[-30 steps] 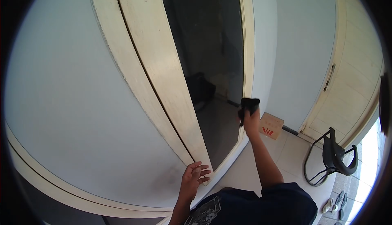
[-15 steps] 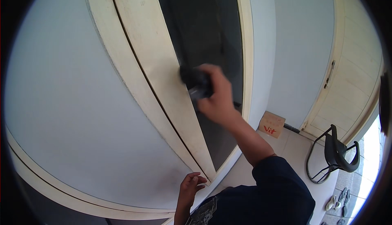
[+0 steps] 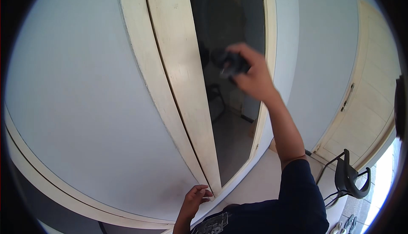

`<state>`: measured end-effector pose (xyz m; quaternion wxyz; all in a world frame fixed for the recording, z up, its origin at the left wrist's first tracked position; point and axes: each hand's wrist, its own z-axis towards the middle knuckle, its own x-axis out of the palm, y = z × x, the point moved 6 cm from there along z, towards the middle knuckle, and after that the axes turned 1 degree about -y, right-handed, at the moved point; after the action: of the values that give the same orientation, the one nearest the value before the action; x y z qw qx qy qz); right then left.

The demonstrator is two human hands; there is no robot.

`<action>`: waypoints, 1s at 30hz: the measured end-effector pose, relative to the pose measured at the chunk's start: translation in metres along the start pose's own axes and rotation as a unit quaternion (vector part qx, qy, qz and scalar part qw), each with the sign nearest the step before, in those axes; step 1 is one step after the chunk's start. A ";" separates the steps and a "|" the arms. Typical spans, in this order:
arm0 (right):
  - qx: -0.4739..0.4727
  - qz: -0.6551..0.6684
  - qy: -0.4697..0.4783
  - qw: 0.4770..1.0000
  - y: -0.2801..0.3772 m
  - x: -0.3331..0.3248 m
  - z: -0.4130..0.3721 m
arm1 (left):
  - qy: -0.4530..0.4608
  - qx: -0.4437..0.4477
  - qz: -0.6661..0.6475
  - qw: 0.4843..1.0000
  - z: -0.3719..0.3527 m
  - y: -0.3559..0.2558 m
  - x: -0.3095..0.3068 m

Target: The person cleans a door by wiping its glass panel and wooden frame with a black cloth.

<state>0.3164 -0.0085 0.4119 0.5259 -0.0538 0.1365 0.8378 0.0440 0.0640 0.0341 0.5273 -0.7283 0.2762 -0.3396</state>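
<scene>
My right hand (image 3: 255,72) is closed around a black object (image 3: 231,64), smeared by motion; I cannot tell its exact kind. It is held up in front of the dark glass pane (image 3: 231,145), which mirrors a chair and part of the room. Left of the pane runs the cream window frame (image 3: 182,64), with a dark narrow gap along it. Low down, my left hand (image 3: 197,198) is beside the frame's bottom corner, fingers loosely bent and apart with nothing between them.
Pale walls (image 3: 76,106) flank the window. Over to the right are a cream door (image 3: 374,81) with a metal handle, a black chair (image 3: 348,176) and footwear (image 3: 346,225) on the floor. A cardboard box (image 3: 273,145) is mostly hidden behind my right arm.
My right hand has moved up and to the right with the black object, from the frame's edge to over the glass. The view has shifted too; my left hand stays low by the corner.
</scene>
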 end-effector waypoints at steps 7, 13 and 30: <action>-0.047 -0.291 -0.174 0.940 -0.026 -0.071 0.201 | 0.017 -0.038 0.032 0.999 0.006 0.005 0.004; -0.200 -0.354 -0.107 0.907 -0.018 -0.017 0.130 | 0.008 -0.054 0.006 0.998 0.004 0.015 0.003; -0.138 -0.299 -0.225 0.917 0.005 -0.100 0.223 | 0.045 -0.046 0.043 0.997 0.021 -0.003 0.026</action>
<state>0.3683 -0.0335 0.6498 0.7561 0.0262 -0.1249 0.6419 0.0763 0.0575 0.0377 0.4947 -0.7227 0.3464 -0.3361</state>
